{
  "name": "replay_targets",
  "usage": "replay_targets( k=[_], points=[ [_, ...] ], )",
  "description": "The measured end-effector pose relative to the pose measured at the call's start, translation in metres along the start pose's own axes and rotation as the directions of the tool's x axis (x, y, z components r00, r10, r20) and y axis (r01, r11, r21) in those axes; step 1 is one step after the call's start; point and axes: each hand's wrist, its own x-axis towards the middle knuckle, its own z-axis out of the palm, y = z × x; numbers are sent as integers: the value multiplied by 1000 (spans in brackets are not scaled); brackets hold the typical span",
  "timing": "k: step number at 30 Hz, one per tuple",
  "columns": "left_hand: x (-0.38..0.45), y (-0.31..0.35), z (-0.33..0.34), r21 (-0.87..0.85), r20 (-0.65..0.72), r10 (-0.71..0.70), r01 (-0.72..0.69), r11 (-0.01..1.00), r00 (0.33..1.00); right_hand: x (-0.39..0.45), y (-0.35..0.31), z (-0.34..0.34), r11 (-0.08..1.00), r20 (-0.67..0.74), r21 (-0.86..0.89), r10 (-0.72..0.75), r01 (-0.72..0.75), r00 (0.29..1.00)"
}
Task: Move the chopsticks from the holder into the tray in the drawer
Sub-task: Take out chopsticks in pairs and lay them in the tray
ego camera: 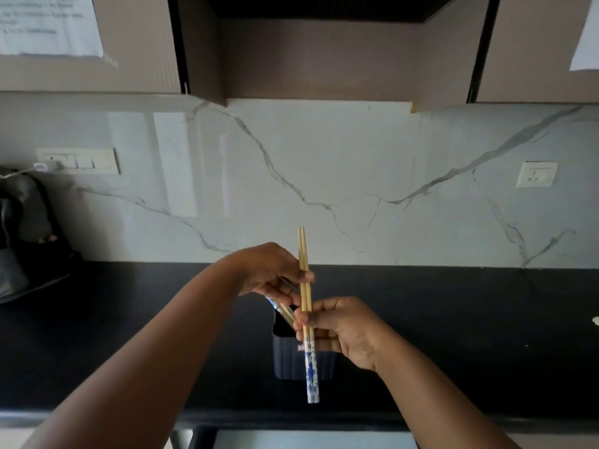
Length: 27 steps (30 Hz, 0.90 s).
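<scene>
chopsticks (306,296) upright, pinched by both hands.

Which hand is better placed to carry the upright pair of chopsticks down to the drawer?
Right. The right hand grips the upright pair of bamboo chopsticks with blue-patterned ends mid-shaft, above the dark ribbed holder. The left hand only steadies that pair and also holds other chopsticks.

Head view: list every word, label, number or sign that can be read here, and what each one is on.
Nothing can be quoted.
Paper sheet on the upper left cabinet: printed lines, too blurred to read.
Paper on the upper right cabinet: no text visible.
Small label on the dark holder: too small, partly hidden by the chopsticks.
Blue pattern on the chopsticks' lower ends: decoration, not lettering.
</scene>
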Motion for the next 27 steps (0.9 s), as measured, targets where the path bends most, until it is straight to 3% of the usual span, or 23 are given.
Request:
replay_targets(
  k=[3,5,6,8,10,11,14,16,17,19,23,27],
  points=[
    [7,-28,2,-50,1,-4,4,999,1000,4,14,-5,996,17,-51,71,-70,997],
    [16,-50,3,-47,-178,31,-40,998,984,7,29,-10,976,-10,-193,102,-102,995],
    [21,-62,2,-57,-332,57,-80,995,942,8,39,-12,949,-21,-290,122,-122,992],
    [27,-91,-3,-90,-637,83,-180,980,767,8,66,-17,860,-19,-482,180,-167,983],
    [29,-128,-7,27,-768,123,-160,987,629,8,99,-21,760,-17,-620,236,-195,972],
    [30,-151,-7,121,-767,154,-95,988,623,7,116,-22,704,-19,-683,253,-198,967],
    [41,-216,3,397,-620,150,142,907,770,5,168,-24,528,0,-834,287,-158,958],
    [49,-255,16,576,-474,23,290,764,880,4,200,-26,446,13,-885,314,-135,949],
    [50,-271,22,647,-426,-46,340,683,904,3,215,-27,400,18,-909,326,-120,945],
    [49,-299,32,708,-401,-90,371,601,912,3,240,-30,314,26,-945,344,-88,939],
    [51,-322,35,753,-427,47,327,571,903,2,279,-34,229,9,-970,377,-84,926],
    [52,-322,33,758,-420,43,325,565,907,9,295,-28,170,70,-985,372,6,926]
  ],
)
